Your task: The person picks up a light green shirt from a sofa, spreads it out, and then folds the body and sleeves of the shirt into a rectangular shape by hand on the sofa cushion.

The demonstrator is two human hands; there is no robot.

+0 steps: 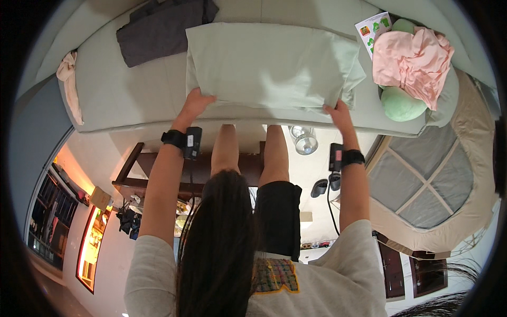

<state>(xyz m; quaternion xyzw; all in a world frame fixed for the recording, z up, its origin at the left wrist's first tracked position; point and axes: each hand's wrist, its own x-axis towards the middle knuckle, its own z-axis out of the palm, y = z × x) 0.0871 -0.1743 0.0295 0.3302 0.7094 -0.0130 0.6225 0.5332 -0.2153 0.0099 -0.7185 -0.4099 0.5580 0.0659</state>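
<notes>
A pale green folded cloth (269,63) lies spread across the seat of a light sofa (154,95). My left hand (196,104) grips its near left corner, thumb on top and the other fingers hidden. At the near right corner, my right hand (338,111) pinches the cloth's edge between thumb and fingers. Just beyond the cloth's left side lies a dark grey folded cloth (158,35). A crumpled pink cloth (412,63) rests on a green plush cushion (403,104) to the right.
A printed sheet (366,31) leans by the pink cloth. A beige cloth (70,87) hangs over the sofa's left end. Below are a dark wooden table (166,168), a clear plastic bottle (305,142) and black slippers (319,188). A beige mesh tent (427,178) stands at right.
</notes>
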